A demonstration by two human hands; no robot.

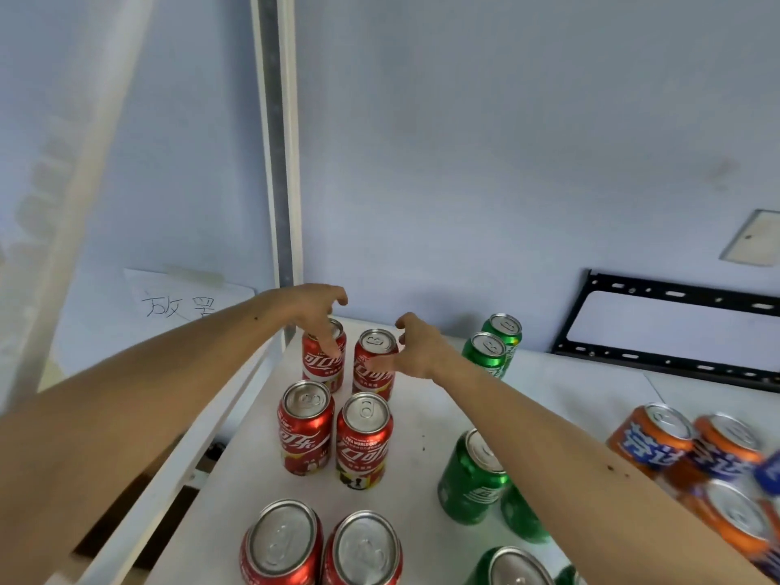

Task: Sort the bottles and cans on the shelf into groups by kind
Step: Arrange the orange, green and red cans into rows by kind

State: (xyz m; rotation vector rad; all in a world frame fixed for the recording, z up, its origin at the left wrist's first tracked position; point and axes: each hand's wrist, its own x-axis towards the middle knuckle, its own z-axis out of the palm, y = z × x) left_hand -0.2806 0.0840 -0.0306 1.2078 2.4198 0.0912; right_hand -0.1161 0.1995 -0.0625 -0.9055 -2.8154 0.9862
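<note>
Head view is showing both arms reaching toward the far left corner of the white shelf, where 6 red cans are standing in 2 columns along the left edge. The left hand is hovering over the far-left red can, its fingers spread and curled, one brushing down the can's front. The right hand is sitting just beside the neighbouring red can, fingers loosely curled and apart, gripping nothing that I can see.

Green cans are grouping in the middle of the shelf, and orange cans are crowding toward the right edge.

These are probably rigid aluminium cans, smooth-sided and a little slippery (whether full or empty cannot be told). Wrapping the fingers around the mid-body, below the rim, looks the safest hold.

Red labels are carrying Coca-Cola's Chinese script, and 1 nearer can reads "FIFA WORLD CUP". A taped paper note on the left wall is showing handwritten Chinese characters.
</note>
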